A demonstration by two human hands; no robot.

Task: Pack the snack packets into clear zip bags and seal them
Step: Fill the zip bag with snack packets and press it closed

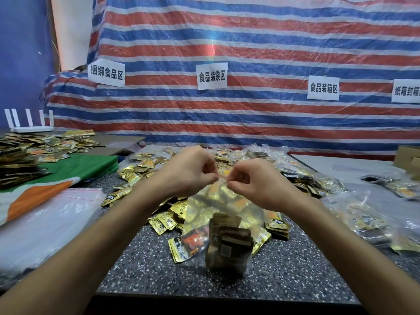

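Observation:
A clear zip bag (223, 214) hangs in front of me above the speckled table (145, 273), with several gold and dark snack packets (229, 246) gathered at its bottom. My left hand (191, 171) pinches the bag's red zip strip at the top left. My right hand (250, 180) pinches the same strip just to the right, fingertips nearly meeting. Loose gold packets (166, 221) lie on the table beneath and behind the bag.
A stack of empty clear zip bags (50, 219) lies at the left on a green and orange cloth (75, 171). Filled bags (363, 221) pile at the right. More packets (29, 153) heap at far left near a white router (29, 123). A striped tarp (250, 53) backs the table.

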